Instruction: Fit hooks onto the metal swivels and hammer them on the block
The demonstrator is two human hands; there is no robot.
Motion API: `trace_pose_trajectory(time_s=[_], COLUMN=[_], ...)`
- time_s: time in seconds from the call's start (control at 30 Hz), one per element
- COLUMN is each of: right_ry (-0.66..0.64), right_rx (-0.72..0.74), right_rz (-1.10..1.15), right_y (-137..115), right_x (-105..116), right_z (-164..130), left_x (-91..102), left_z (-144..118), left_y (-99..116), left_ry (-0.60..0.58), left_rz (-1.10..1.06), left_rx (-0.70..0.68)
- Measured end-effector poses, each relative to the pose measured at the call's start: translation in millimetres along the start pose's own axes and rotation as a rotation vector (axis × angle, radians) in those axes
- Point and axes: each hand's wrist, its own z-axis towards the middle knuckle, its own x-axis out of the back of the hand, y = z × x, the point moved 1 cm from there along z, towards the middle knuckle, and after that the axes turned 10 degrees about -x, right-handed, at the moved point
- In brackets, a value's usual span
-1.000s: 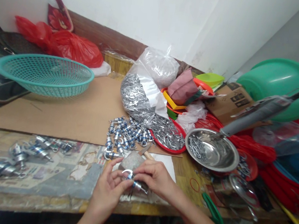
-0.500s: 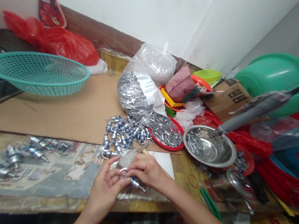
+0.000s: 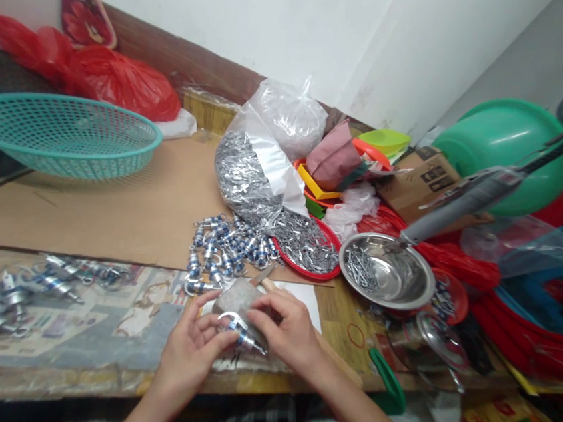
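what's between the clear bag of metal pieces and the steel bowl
A red dish heaped with small silvery metal pieces lies between the bag and the steel bowl, as the head view shows.

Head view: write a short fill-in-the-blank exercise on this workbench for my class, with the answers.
The left hand holds a silver fitting with a band coloured ____.
Small silver pieces fill a round tray coloured ____.
In the picture, the steel bowl is on the tray's ____-hand side.
Missing words: blue; red; right.

Heaped metal parts (image 3: 308,246) mark a workshop.
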Motion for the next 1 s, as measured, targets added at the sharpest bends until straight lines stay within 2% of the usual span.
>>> trace_pose_trajectory(time_s=[0.17, 0.27, 0.37, 0.43, 0.47, 0.6, 0.7, 0.77, 0.83, 0.93, 1.0], right_ry=[-0.057, -0.090, 0.003, 0.107, 0.112, -0.078, -0.054, 0.046, 0.099, 0.015, 0.013], right_rx=[-0.010, -0.039, -0.088, -0.169, -0.208, -0.245, -0.245, -0.179, -0.050, 0.136, 0.207], right_rz=[-0.123, -0.068, 0.050, 0.004, -0.068, -0.278, -0.292, -0.290, -0.308, -0.358, -0.357], right_y=[-11, -9, 10, 32, 43, 73, 72, 62, 49, 27, 17], right_x=[-16, -13, 4, 17, 21, 22, 23, 31, 43, 53, 55], right_z=[5, 7, 3, -3, -7, -17, -24, -33, -46, -63, -69], left_x=[-1.2, -1.8, -1.8, -1.8, -1.8, -1.4, -1.1, -1.0, -0.8, -0.5, -0.6], left_z=[0, 0, -1, -1, -1, -1, -2, -2, -1, -1, -1], left_y=[2, 2, 0, -1, -1, 0, 0, -1, -1, 0, 0], left_ry=[-0.014, 0.002, 0.038, 0.046, 0.043, 0.028, 0.031, 0.025, 0.018, 0.034, 0.036], left_rz=[-0.002, -0.002, -0.015, -0.024, -0.025, -0.021, -0.024, -0.025, -0.022, -0.012, -0.010], left_rx=[0.003, 0.001, -0.002, 0.008, 0.012, 0.010, 0.014, 0.018, 0.016, 0.005, 0.003])
